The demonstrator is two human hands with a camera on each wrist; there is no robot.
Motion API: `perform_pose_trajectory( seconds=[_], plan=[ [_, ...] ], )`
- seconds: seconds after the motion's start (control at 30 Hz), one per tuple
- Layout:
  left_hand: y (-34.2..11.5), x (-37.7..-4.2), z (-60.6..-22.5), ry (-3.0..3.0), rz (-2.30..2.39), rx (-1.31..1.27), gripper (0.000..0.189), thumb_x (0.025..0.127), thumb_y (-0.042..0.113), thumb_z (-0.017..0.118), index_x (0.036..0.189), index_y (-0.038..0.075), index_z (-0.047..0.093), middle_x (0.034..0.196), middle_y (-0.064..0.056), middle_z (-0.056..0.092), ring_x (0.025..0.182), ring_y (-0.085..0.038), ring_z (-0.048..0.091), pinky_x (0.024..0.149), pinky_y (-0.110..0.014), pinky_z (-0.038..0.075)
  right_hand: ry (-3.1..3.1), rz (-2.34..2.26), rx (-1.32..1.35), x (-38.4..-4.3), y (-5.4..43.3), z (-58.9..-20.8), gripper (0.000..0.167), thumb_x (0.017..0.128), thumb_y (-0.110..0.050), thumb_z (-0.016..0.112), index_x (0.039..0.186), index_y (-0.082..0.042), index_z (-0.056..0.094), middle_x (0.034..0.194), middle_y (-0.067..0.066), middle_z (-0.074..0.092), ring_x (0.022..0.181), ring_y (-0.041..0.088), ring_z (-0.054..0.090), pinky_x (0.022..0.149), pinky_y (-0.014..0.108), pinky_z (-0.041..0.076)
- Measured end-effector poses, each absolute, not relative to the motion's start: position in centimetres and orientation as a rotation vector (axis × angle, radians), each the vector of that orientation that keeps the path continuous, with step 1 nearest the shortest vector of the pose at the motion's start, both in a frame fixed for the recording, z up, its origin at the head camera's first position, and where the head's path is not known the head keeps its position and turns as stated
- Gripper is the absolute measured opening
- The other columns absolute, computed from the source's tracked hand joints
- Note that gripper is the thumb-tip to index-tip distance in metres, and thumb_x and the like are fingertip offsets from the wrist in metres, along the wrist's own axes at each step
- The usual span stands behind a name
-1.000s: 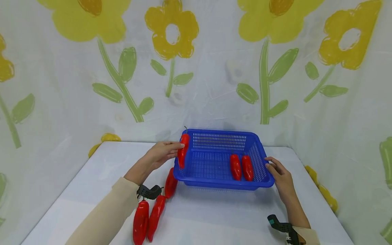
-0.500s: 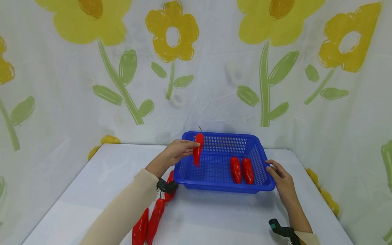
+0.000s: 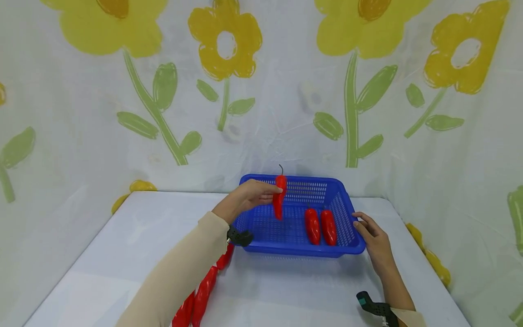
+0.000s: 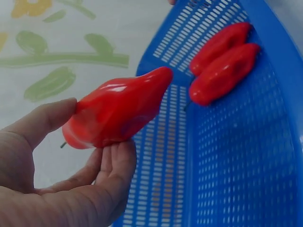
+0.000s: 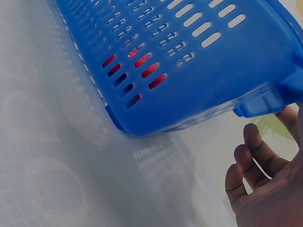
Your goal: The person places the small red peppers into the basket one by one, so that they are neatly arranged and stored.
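My left hand [image 3: 258, 192] pinches a red chili pepper [image 3: 279, 197] over the left part of a blue plastic basket [image 3: 294, 249]. In the left wrist view the thumb and fingers hold the pepper [image 4: 118, 111] near its stem end, with its tip pointing away. Two more red peppers [image 3: 320, 227] lie side by side on the right inside the basket. At the basket's right rim my right hand [image 3: 377, 243] grips the edge between thumb and index finger; the right wrist view shows the other fingers [image 5: 253, 165] loosely bent below the rim.
Several red peppers [image 3: 204, 295] lie on the white table [image 3: 135, 236] left of the basket, partly hidden by the left forearm. A curtain [image 3: 282, 113] with yellow flowers hangs behind the table and at both sides.
My left hand has carried the pepper rightward, from the basket's left rim to over its inside. The right hand stays at the right rim, and the basket has hardly moved.
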State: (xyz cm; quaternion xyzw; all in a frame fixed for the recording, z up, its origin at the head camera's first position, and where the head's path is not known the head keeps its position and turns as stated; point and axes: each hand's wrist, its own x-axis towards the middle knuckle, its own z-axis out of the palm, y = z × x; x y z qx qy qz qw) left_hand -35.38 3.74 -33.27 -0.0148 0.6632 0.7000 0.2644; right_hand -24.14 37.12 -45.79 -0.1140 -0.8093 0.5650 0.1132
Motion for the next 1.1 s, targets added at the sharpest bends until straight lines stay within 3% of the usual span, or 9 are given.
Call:
perform_pose_trajectory(
  seconds=[0.2,0.47,0.77,1.1],
  plan=[
    [5.8,-36.0,-34.4,1.775,1.832,-0.089,0.051,0.088,0.004,0.075,0.132,-0.01,0.053,0.122,-0.021,0.064,0.115,-0.035,0.062,0.101,-0.041,0.051,-2.375,1.678,-0.357,-24.1,37.0,-46.0,0.053,0.1,-0.048,0.055,0.145,-0.02,0.052,0.126,0.015,0.057,0.098,0.01,0.058,0.081,0.011,0.05],
    [7.9,-36.5,-36.2,1.753,1.808,-0.134,0.053,0.086,-0.001,0.076,0.131,-0.012,0.051,0.114,-0.022,0.065,0.109,-0.033,0.065,0.097,-0.04,0.053,-2.373,1.693,-0.355,-23.9,37.0,-46.0,0.053,0.101,-0.048,0.055,0.146,-0.02,0.051,0.128,0.015,0.057,0.098,0.008,0.059,0.081,0.011,0.05],
    [9.2,-36.7,-37.8,1.781,1.766,-0.176,0.054,0.083,-0.003,0.078,0.129,-0.013,0.052,0.11,-0.023,0.067,0.107,-0.033,0.066,0.102,-0.043,0.05,-2.397,1.648,-0.37,-23.7,37.5,-45.7,0.055,0.1,-0.051,0.055,0.146,-0.021,0.051,0.13,0.015,0.057,0.102,0.01,0.058,0.081,0.01,0.049],
    [10.2,-37.5,-38.9,1.762,1.668,-0.194,0.045,0.084,-0.005,0.076,0.122,-0.011,0.054,0.096,-0.017,0.063,0.084,-0.023,0.064,0.1,-0.04,0.051,-2.359,1.694,-0.325,-24.2,37.1,-45.8,0.053,0.1,-0.048,0.057,0.144,-0.02,0.053,0.128,0.015,0.058,0.1,0.008,0.06,0.083,0.012,0.05]
  ],
)
